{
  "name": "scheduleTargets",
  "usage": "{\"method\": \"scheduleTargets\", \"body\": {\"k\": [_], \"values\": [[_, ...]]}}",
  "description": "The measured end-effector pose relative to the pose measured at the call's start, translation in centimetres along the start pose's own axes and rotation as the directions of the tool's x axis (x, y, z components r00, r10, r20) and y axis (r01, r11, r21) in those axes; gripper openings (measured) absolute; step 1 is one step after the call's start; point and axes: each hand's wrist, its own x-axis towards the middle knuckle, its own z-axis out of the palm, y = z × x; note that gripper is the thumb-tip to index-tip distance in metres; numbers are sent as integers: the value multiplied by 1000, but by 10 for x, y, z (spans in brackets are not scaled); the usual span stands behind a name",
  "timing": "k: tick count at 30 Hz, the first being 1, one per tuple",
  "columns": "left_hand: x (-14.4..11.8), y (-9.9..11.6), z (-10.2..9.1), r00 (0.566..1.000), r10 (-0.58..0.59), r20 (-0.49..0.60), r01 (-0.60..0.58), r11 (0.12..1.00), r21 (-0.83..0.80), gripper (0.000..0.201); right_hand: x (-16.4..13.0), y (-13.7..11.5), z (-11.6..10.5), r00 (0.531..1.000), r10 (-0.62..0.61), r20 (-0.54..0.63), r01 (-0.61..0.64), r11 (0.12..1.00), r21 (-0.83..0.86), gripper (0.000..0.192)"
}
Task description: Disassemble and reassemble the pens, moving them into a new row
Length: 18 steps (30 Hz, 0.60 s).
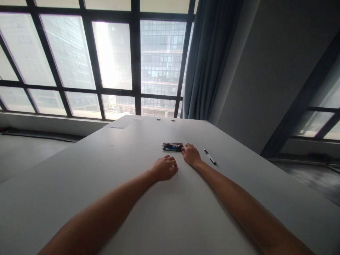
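Several pens (pixel 172 146) lie side by side in a small bundle on the white table (pixel 127 152), pointing left to right. My right hand (pixel 191 154) rests at the bundle's right end, its curled fingers closed on the pen ends and covering them. Nearer to me and a little left, my left hand (pixel 164 168) lies on the tabletop with loosely bent fingers; the thumb stands apart from them and nothing shows in the hand. A single white and black pen (pixel 210 157) lies slanted to the right of my right hand, apart from the bundle.
White sheets (pixel 119 122) lie at the table's far left corner. Two small dark round spots (pixel 173 120) mark the far edge. Beyond stand a large framed window (pixel 114 56), a blue-grey curtain (pixel 207 63) and a grey wall (pixel 265 71).
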Motion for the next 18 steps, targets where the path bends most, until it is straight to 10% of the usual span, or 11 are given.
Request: {"method": "scheduleTargets", "body": {"k": [18], "values": [[-2,-1,8,953,-243,-183,263,960,94,58,-29,-6,-15,985,-168,49,154,966,210,13]]}}
